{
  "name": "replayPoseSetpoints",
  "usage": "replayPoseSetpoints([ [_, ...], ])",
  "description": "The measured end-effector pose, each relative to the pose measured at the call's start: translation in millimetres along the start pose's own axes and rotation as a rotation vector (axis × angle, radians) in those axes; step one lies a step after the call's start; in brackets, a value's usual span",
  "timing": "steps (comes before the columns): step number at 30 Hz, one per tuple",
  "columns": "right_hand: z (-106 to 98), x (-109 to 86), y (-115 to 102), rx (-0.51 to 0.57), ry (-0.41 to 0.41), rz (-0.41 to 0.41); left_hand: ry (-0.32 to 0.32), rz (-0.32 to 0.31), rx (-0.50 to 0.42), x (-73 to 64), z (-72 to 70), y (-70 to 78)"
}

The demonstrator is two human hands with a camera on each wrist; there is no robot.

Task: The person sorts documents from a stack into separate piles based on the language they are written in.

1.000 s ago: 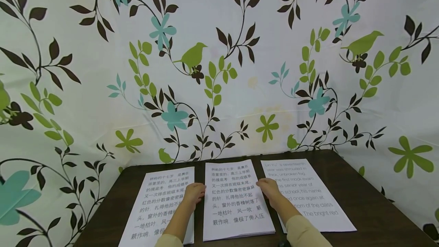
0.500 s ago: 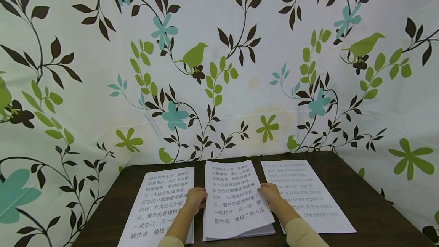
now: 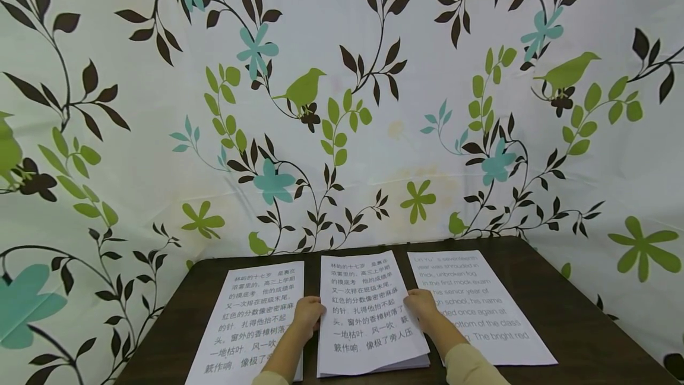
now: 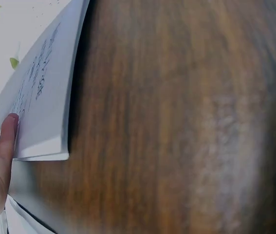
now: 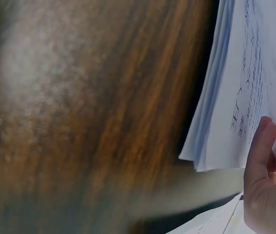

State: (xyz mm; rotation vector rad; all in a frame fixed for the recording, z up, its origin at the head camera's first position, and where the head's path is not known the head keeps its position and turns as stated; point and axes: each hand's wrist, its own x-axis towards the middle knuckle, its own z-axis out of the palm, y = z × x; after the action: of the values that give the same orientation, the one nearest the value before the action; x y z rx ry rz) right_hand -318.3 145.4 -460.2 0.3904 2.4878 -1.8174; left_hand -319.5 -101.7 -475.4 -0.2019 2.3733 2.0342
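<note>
In the head view, a middle stack of printed paper [image 3: 363, 314] lies between two others, its top sheet covered in large Chinese text. My left hand [image 3: 309, 315] pinches the left edge of this top sheet; in the left wrist view the thumb [image 4: 10, 126] presses on the printed face. On the opposite edge my right hand [image 3: 420, 309] pinches the sheet, its thumb [image 5: 264, 136] on the print in the right wrist view. The sheet bows a little, and its lower right corner stands off the pages [image 3: 408, 363] beneath.
To the left lies another stack with Chinese text [image 3: 256, 302], partly behind my left forearm. On the right is a page of English text [image 3: 481, 308], overlapped by my right forearm. All rest on a dark wooden table [image 3: 566, 308] against a floral-patterned cloth [image 3: 342, 207].
Both hands have slid slightly down along the middle sheet's edges. Its lower right corner has risen from the stack, showing the pages underneath. The side papers have stayed put.
</note>
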Motion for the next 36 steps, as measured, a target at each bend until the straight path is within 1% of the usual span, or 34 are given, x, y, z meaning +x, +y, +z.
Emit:
replayPoseSetpoints([
  [5,-0.6,-0.1,2.2,-0.013,0.013,0.011,0.036,-0.002,0.059,-0.6,1.5,-1.3],
  [7,-1.0,0.4,3.2,-0.017,0.022,0.018,0.042,0.001,0.069,-0.7,1.4,-1.0],
  [14,-1.8,4.6,4.9,-0.014,0.030,0.025,0.043,0.016,0.060,0.2,0.2,5.3],
  [19,0.3,7.5,4.2,0.004,0.040,0.020,0.053,0.000,0.055,1.7,-1.8,8.9],
  [24,2.9,6.8,-0.7,0.022,0.046,0.024,0.048,0.002,0.053,2.9,-5.4,11.3],
  [32,5.9,2.6,-12.6,0.079,0.032,-0.014,0.053,0.003,0.065,2.4,-13.5,18.9],
  [36,9.5,1.1,-16.8,0.084,0.031,-0.007,0.059,-0.004,0.083,3.5,-18.6,21.1],
])
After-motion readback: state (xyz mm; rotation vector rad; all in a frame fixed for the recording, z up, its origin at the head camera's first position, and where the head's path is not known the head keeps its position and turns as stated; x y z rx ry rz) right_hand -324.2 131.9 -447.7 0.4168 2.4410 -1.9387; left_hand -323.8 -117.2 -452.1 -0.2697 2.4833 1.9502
